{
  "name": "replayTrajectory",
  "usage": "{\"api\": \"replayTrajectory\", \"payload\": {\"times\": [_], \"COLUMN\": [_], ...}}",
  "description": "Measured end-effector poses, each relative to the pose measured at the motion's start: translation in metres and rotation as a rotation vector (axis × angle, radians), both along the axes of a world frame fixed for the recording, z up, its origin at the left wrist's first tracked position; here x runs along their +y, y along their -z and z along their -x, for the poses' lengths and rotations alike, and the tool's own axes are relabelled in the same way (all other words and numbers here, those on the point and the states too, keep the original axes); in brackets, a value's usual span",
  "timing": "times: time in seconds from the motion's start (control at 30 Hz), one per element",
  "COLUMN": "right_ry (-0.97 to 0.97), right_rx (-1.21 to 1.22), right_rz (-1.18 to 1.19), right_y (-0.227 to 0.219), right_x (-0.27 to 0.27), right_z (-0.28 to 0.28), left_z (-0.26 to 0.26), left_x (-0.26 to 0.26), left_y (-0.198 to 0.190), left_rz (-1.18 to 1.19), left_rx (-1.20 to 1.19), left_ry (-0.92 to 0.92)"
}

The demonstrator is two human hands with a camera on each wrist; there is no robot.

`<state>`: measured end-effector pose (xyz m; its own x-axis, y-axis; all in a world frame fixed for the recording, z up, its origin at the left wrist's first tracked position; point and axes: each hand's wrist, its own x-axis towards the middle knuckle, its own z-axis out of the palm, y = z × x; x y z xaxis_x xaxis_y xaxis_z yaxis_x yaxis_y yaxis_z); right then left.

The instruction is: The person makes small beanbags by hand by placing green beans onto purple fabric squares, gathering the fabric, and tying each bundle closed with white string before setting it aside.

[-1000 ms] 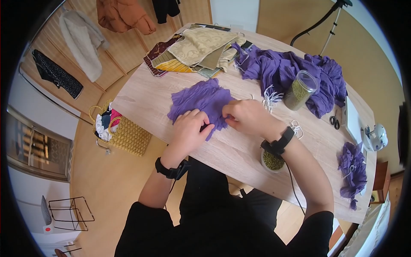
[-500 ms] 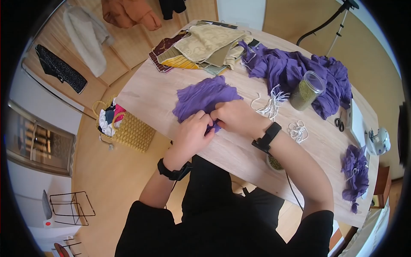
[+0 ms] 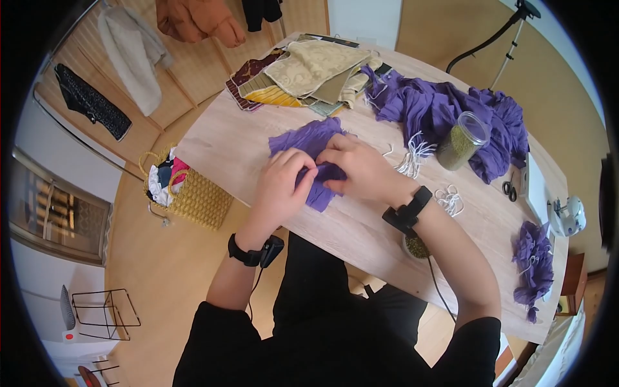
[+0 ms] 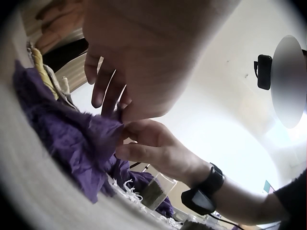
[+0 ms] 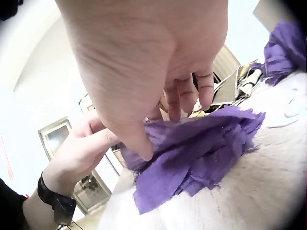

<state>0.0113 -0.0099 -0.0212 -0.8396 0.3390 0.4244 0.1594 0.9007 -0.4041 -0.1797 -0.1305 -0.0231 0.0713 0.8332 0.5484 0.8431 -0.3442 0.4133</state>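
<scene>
A piece of thin purple cloth (image 3: 304,138) with ragged edges lies near the table's front edge, partly lifted between both hands. My left hand (image 3: 284,184) pinches its gathered edge between thumb and fingers. Close beside it, my right hand (image 3: 361,169) pinches the same cloth with thumb and forefinger. In the left wrist view the raised cloth (image 4: 76,139) hangs from the fingertips, which nearly meet. The right wrist view shows the right thumb against the cloth (image 5: 192,158), the other fingers behind it. What lies inside the gathered part is hidden.
Patterned fabrics (image 3: 316,68) and a large purple cloth (image 3: 438,103) lie at the back. Right of the hands are a jar of green grains (image 3: 459,143), white strings (image 3: 416,155), a small bowl (image 3: 416,248), scissors (image 3: 509,188) and a sewing machine (image 3: 569,216).
Both hands have moved slightly away from the table's front edge, raising the gathered cloth between them. More of the cloth now hangs below the fingers, and the left hand has turned somewhat.
</scene>
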Motion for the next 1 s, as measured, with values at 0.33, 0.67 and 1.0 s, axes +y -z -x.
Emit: {"api": "replayTrajectory", "payload": {"times": [0.33,0.67,1.0], "right_ry": [0.193,0.246,0.778], "right_rx": [0.379,0.779,1.214], "right_rz": [0.719,1.431,0.760], "right_y": [-0.044,-0.024,0.005], "right_x": [-0.004,-0.036,-0.037], "right_z": [-0.039,-0.150,-0.189], "left_z": [-0.042,-0.139,-0.187], "left_x": [0.080,0.127,0.126], "left_y": [-0.053,-0.039,0.014], "left_rz": [-0.275,-0.046,0.636], "left_rx": [-0.537,-0.489,-1.461], "left_ry": [0.134,0.279,0.649]}}
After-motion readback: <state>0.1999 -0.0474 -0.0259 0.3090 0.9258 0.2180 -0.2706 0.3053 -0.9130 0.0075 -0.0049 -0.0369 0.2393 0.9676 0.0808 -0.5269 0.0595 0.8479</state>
